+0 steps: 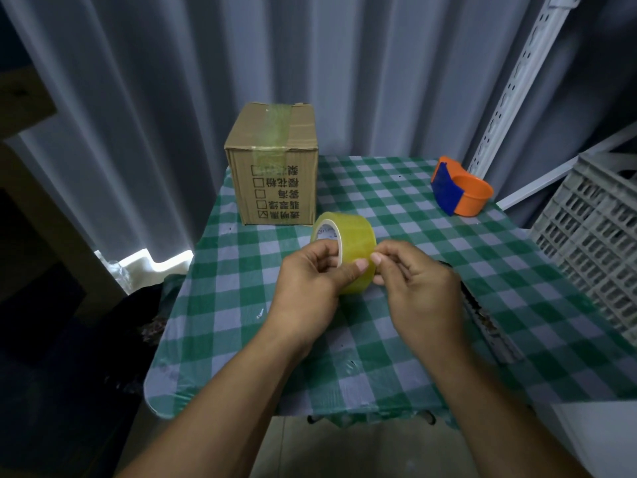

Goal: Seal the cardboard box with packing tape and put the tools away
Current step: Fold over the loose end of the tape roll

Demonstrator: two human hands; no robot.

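Both hands hold one roll of packing tape point(343, 251) above the middle of the bench point(396, 326), which is covered by a green checked cloth. The left hand point(310, 281) is clenched on the roll, fingers through the core and thumb on the outer face. The right hand point(413, 284) pinches at the roll's outer face with thumb and forefinger point(377, 258), apparently working at the loose end of the tape; whether the end has lifted cannot be told.

The cardboard box point(274, 167) stands at the far left corner of the bench, well apart from the hands, flaps closed. One strip of yellowish tape point(274, 129) already runs across its top and down the near face, so the seal appears begun or partly done.

To do this step well, the left hand should hold the roll steady while the right fingernail finds the ridge of the tape end. The end is best peeled squarely across its full width, since a corner pulled alone tends to split the film. Enough tape should be freed to give a firm hold before carrying it to the box.

Count: one box; one roll; one orange and blue tape dispenser point(460, 188) at the far right of the bench, untouched; one grey plastic crate point(593, 243) beyond the right edge, a likely place for the tools. A dark object point(482, 315) lies partly hidden behind the right hand; its kind cannot be told.
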